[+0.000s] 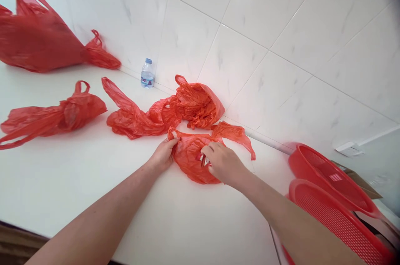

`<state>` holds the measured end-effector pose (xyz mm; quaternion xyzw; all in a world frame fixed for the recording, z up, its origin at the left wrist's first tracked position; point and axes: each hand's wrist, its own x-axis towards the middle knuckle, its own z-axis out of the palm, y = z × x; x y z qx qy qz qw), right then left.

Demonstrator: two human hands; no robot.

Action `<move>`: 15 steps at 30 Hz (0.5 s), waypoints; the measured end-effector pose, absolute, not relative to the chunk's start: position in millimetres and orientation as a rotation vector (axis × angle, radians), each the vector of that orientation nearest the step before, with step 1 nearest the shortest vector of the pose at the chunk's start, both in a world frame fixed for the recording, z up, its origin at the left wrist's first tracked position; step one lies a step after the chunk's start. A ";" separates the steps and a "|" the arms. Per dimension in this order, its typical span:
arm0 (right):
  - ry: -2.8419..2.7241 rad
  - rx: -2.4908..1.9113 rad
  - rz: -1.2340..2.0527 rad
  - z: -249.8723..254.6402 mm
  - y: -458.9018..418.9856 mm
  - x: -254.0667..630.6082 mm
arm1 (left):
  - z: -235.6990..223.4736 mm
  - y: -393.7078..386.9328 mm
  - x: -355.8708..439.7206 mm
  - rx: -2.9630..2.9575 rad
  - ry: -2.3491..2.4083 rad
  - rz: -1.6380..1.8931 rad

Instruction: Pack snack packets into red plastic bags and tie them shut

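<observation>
A red plastic bag (190, 158) lies on the white table in front of me with its mouth spread. My left hand (165, 152) pinches the bag's rim on the left side, thumb on top. Over the bag's right part, my right hand (223, 161) has its fingers curled round a small red-and-white printed packet (204, 160). Only part of that packet shows, and its kind cannot be made out. Just behind the bag sit crumpled red plastic bags (200, 104), and a loose flap of red plastic (236, 131) reaches to the right.
A water bottle (147, 74) with a blue cap stands by the tiled wall (193, 36). More red bags (40, 44) lie left, one of them knotted (67, 113). Two red plastic baskets (331, 211) stand at the right, near a wall socket (349, 148).
</observation>
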<state>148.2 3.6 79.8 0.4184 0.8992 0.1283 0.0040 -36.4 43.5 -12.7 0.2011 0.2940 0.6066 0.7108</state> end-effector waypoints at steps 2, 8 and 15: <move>2.848 1.254 0.474 69.4 18.2 139.4 | -16.0 44.3 -37.4 0.465 0.634 1.330; 2.911 1.350 0.550 77.6 25.9 163.9 | -18.6 46.3 -38.4 0.476 0.608 1.289; 2.646 1.660 0.688 106.1 -24.6 254.0 | -15.4 46.1 -38.6 0.457 0.639 1.288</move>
